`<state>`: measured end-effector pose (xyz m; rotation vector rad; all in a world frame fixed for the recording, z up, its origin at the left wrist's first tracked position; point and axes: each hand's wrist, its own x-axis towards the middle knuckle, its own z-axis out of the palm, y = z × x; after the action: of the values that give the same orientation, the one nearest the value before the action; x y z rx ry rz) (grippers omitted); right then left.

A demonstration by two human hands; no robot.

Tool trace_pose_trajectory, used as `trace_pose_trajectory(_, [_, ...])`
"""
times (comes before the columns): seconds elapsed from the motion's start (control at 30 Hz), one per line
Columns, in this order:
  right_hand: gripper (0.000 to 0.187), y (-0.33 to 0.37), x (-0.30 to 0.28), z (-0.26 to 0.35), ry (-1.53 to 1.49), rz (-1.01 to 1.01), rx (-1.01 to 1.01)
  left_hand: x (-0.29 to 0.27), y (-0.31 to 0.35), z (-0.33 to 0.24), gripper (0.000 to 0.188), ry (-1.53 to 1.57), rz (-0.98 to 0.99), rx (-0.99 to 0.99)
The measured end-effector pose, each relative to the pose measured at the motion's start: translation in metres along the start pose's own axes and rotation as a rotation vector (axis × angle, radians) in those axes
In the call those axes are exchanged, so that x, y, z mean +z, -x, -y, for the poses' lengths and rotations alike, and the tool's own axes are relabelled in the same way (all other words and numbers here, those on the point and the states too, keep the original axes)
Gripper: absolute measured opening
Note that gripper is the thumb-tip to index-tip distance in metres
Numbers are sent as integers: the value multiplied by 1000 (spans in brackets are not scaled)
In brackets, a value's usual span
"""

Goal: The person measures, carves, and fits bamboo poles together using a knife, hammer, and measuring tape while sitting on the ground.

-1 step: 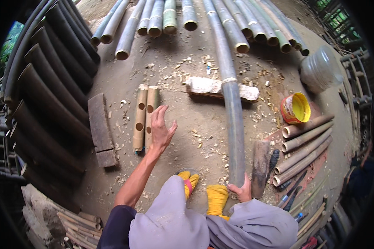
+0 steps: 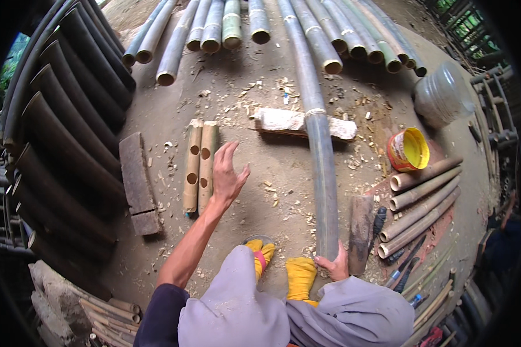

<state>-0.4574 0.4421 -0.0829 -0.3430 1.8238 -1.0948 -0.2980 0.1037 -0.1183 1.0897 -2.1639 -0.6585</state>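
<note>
My right hand [image 2: 337,264] grips the near end of a long grey-green bamboo pole [image 2: 323,173], with the thumb at its left edge and the other fingers partly hidden. The pole runs away from me across a pale wooden block [image 2: 344,128] on the ground. My left hand [image 2: 230,176] hovers with its fingers apart and nothing in it. Just left of it lie two short bamboo pieces side by side, a tan left piece [image 2: 192,159] and a right piece [image 2: 209,136], both with round holes cut in them.
Several bamboo poles [image 2: 212,26] lie along the far side. Dark curved bamboo lengths [image 2: 69,127] lean at left, near a flat board [image 2: 138,179]. To the right are a yellow-red tub [image 2: 411,150], a clear plastic jug [image 2: 444,95], short bamboo tubes [image 2: 425,202] and tools [image 2: 408,272].
My left hand has moved slightly right, away from the two holed bamboo pieces. The whole view has shifted a little. My right hand keeps its grip on the pole.
</note>
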Motion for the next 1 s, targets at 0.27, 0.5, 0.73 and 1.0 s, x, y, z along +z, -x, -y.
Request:
trace_pose_trajectory(0.27, [61, 2, 1, 11, -21, 34, 69, 84, -96, -14, 90, -374, 254, 135])
trace_pose_trajectory(0.5, [54, -1, 3, 13, -307, 171, 129, 83, -109, -16, 81, -485, 429, 91])
trace_pose_trajectory(0.73, [61, -5, 10, 0, -184, 153, 29, 78, -94, -4, 81, -284, 404, 37])
trace_pose_trajectory(1.0, [67, -9, 13, 15, 155, 26, -55, 82, -94, 1, 83, -270, 384, 105])
